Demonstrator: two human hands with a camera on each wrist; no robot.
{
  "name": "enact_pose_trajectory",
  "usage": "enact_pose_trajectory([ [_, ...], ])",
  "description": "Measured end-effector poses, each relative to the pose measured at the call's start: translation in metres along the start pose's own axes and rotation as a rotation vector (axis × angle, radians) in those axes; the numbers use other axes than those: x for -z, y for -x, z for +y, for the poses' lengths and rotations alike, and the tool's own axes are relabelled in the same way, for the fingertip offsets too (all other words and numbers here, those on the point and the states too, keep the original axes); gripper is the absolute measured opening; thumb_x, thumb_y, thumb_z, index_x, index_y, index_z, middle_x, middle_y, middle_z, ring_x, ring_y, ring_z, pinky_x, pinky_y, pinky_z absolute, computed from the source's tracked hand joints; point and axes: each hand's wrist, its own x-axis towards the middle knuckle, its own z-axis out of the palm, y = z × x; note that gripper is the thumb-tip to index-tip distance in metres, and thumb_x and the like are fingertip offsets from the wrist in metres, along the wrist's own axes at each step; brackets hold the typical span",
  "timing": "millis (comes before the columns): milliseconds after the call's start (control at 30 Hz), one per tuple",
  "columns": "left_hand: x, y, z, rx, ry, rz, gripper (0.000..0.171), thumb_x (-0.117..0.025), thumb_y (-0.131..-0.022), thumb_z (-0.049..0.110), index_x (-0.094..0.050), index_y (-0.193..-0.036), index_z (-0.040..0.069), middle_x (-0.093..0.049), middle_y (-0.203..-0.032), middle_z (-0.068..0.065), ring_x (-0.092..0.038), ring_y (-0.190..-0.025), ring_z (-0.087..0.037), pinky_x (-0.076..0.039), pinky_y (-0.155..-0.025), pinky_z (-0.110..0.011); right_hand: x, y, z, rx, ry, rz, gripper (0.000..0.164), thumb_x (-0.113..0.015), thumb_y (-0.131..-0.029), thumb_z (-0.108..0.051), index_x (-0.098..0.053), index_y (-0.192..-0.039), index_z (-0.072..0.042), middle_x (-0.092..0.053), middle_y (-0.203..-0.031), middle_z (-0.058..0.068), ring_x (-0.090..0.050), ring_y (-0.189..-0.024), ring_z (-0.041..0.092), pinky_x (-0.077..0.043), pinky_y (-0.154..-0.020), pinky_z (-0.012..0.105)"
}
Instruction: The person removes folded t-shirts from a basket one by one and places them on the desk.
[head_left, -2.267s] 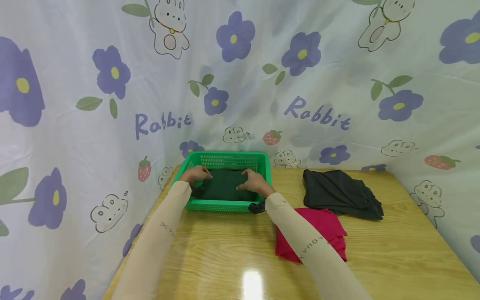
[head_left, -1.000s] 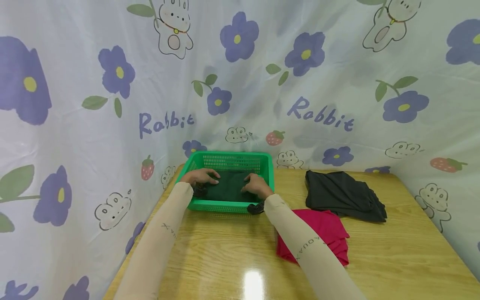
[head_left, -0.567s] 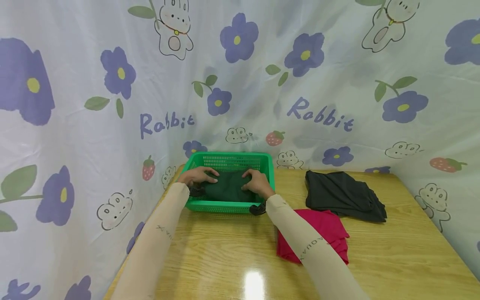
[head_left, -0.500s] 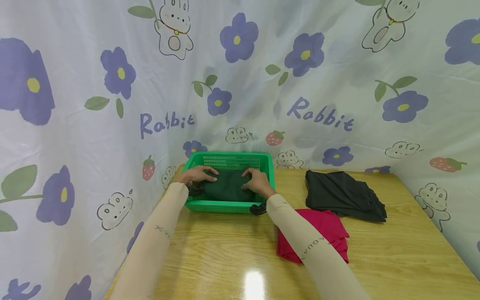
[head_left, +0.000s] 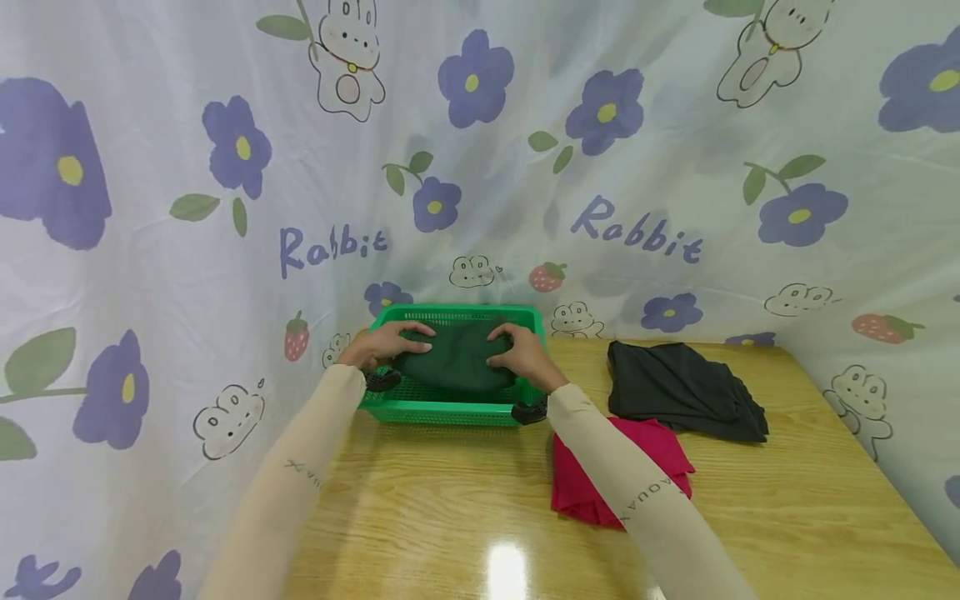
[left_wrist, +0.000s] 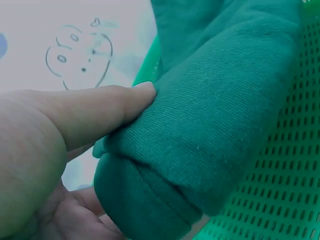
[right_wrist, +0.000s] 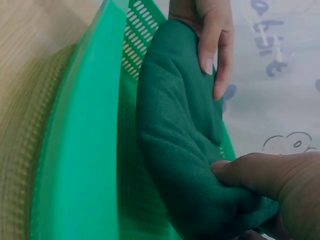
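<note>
A folded dark green cloth (head_left: 459,357) hangs between my two hands, just above the floor of a green plastic basket (head_left: 442,412). My left hand (head_left: 390,343) grips its left end, thumb on top and fingers beneath, as the left wrist view shows on the folded cloth edge (left_wrist: 210,110). At the other end my right hand (head_left: 525,354) holds it the same way; in the right wrist view the right thumb (right_wrist: 250,172) presses on the cloth and its other fingers are mostly hidden below. The cloth sags in the middle.
Right of the basket lie a folded black garment (head_left: 682,390) and, nearer, a folded red garment (head_left: 622,475), partly hidden by my right sleeve. All rest on a wooden table (head_left: 420,500). A patterned curtain (head_left: 480,208) stands close behind the basket.
Both hands have taken hold of the green cloth at its ends and raised it off the basket floor. Earlier it lay flat. The red and black garments have stayed put.
</note>
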Motion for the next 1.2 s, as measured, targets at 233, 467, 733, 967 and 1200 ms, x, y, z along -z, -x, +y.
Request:
enact_pose_trajectory([
  [233, -0.002, 0.007, 0.007, -0.014, 0.070, -0.006, 0.049, -0.069, -0.102, 0.026, -0.055, -0.147, 0.013, -0.032, -0.161, -0.015, -0.059, -0.114, -0.032, -0.054, -0.087, -0.039, 0.011, 0.008, -0.002, 0.018, 0.009, 0.006, 0.041, -0.078, -0.092, -0.006, -0.063, -0.130, -0.004, -0.051, -0.142, 0.016, -0.056, -0.121, 0.036, -0.055, -0.088, 0.046],
  [467, -0.010, 0.016, 0.015, -0.067, 0.081, 0.013, 0.047, -0.070, -0.101, 0.024, -0.057, -0.145, 0.013, -0.031, -0.161, -0.015, -0.059, -0.110, -0.030, -0.052, -0.085, -0.037, 0.023, 0.017, -0.003, -0.003, 0.026, 0.002, 0.042, -0.079, -0.093, -0.011, -0.063, -0.132, -0.009, -0.052, -0.140, 0.017, -0.057, -0.120, 0.036, -0.055, -0.088, 0.047],
  [733, -0.023, 0.020, 0.026, -0.128, 0.115, 0.051, 0.041, -0.072, -0.100, 0.021, -0.063, -0.139, 0.013, -0.038, -0.156, -0.010, -0.059, -0.111, -0.032, -0.053, -0.085, -0.038, 0.039, 0.027, -0.006, -0.005, 0.025, 0.016, 0.041, -0.079, -0.093, -0.011, -0.064, -0.130, -0.010, -0.052, -0.140, 0.021, -0.059, -0.115, 0.038, -0.057, -0.076, 0.042],
  [967, -0.033, 0.022, 0.034, -0.139, 0.138, 0.038, 0.041, -0.072, -0.100, 0.021, -0.063, -0.139, 0.015, -0.037, -0.157, -0.008, -0.060, -0.109, -0.034, -0.054, -0.083, -0.041, 0.053, 0.035, -0.007, -0.016, -0.031, -0.006, 0.041, -0.078, -0.093, -0.007, -0.063, -0.131, -0.009, -0.055, -0.140, 0.022, -0.061, -0.120, 0.039, -0.060, -0.083, 0.043],
  [1200, -0.044, 0.023, 0.044, -0.139, 0.133, 0.034, 0.041, -0.071, -0.101, 0.023, -0.062, -0.140, 0.019, -0.039, -0.154, -0.007, -0.060, -0.111, -0.033, -0.054, -0.084, -0.041, 0.068, 0.044, -0.008, -0.028, -0.066, -0.021, 0.042, -0.077, -0.094, -0.006, -0.061, -0.132, -0.008, -0.054, -0.140, 0.023, -0.063, -0.118, 0.040, -0.061, -0.082, 0.045],
])
